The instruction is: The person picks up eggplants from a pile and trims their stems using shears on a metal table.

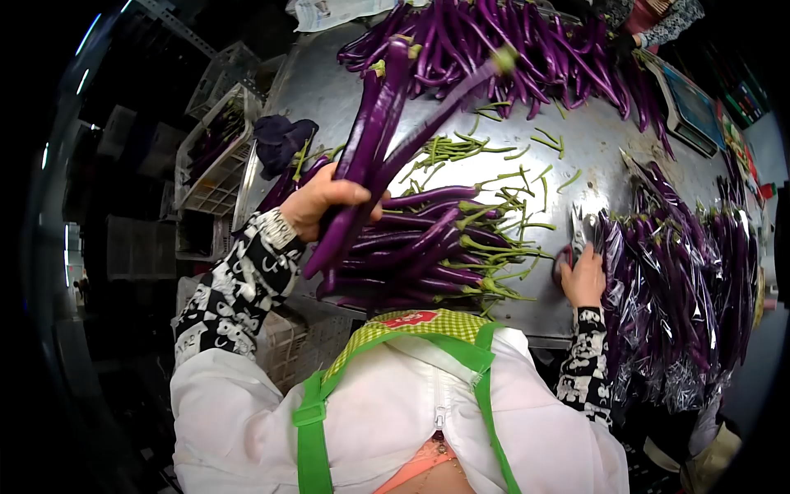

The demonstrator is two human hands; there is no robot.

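My left hand [329, 200] is wrapped round several long purple eggplants [374, 132], which it holds up over the left part of the metal table [329, 58]. One of them, blurred, slants up to the right. Below them lies a pile of eggplants [411, 247] with green stems pointing right. On the right, my right hand [583, 277] is closed on scissors [580, 230], whose blades point away from me. Cut green stems [457, 150] are scattered between the hands. Just right of my right hand are eggplants in clear plastic bags [658, 280].
A large eggplant heap [494, 49] covers the table's far side. A co-worker's gloved hand and patterned sleeve [671, 25] show at the top right. A dark cloth [282, 142] lies at the left edge, beside a white crate [216, 152]. A blue-topped box [687, 103] stands at the right.
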